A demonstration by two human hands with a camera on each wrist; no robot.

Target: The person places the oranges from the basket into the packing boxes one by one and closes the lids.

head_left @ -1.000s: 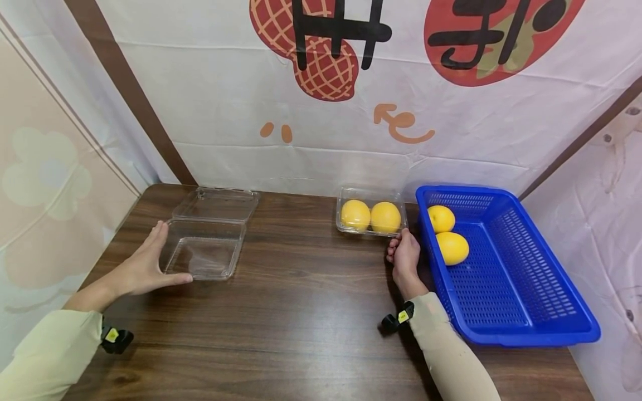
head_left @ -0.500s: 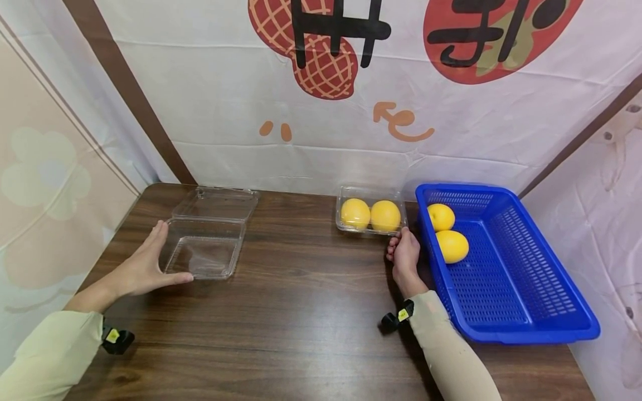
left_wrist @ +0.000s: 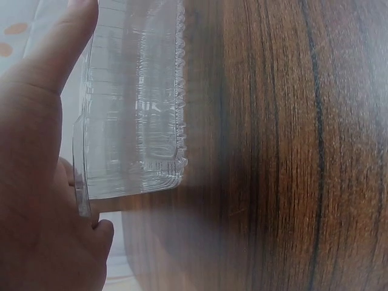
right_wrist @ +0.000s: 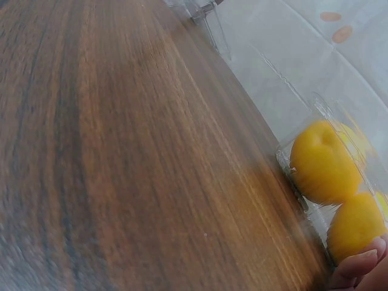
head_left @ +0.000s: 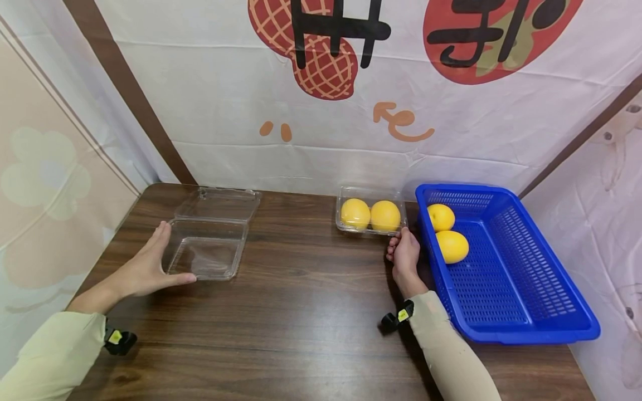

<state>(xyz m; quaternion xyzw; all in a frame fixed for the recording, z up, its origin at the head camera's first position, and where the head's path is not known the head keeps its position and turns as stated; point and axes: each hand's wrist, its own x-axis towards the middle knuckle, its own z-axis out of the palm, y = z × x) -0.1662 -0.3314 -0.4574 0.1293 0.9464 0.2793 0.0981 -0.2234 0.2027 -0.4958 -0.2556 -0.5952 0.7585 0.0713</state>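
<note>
Note clear box (head_left: 208, 257), lid back, left of frame, long axis up-frame, just right of nearer left hand (head_left: 142, 268), spread wide, touching it; centre-right, right hand (head_left: 406, 256) curled, pinching corner of fruit box (head_left: 371, 193).

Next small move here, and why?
Probably slide the open box right, toward the basket, using the left hand, which grips its left side. The box looks bare and lies across the table from the basket, where two yellow fruits lie. The right hand is busy at the filled box.
</note>
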